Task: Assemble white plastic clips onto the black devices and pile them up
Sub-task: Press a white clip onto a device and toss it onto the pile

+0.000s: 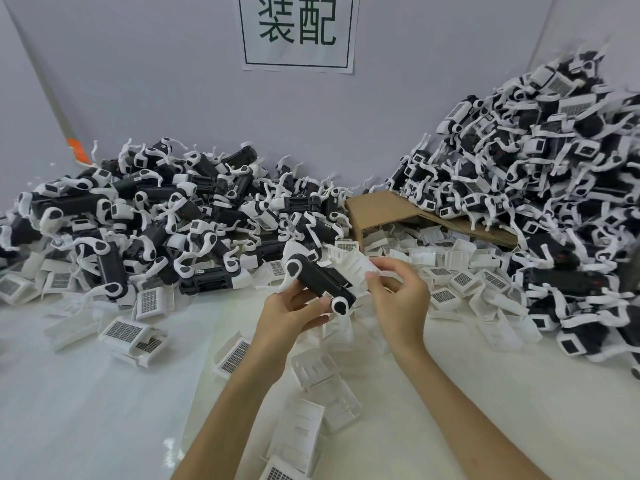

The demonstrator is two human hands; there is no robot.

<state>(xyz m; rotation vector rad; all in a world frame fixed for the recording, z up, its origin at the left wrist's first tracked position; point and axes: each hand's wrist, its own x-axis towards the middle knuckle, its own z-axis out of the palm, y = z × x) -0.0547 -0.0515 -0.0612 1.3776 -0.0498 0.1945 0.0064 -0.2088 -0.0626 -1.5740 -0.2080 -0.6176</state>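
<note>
Left hand [294, 311] grips device [320, 280]; right hand [398, 299] pinches clip [349, 266].

Single head-worn wide-angle view, facing forward and down, close over table [104, 393], wall [173, 98] behind.

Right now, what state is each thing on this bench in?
Black device: held up in the left hand.
White plastic clip: pinched by the right hand, against the device; not clearly seated.
Cardboard box: tipped on its side, open.
Loose clips: scattered on the table.
Left pile, right pile: heaped; the right one higher.
</note>
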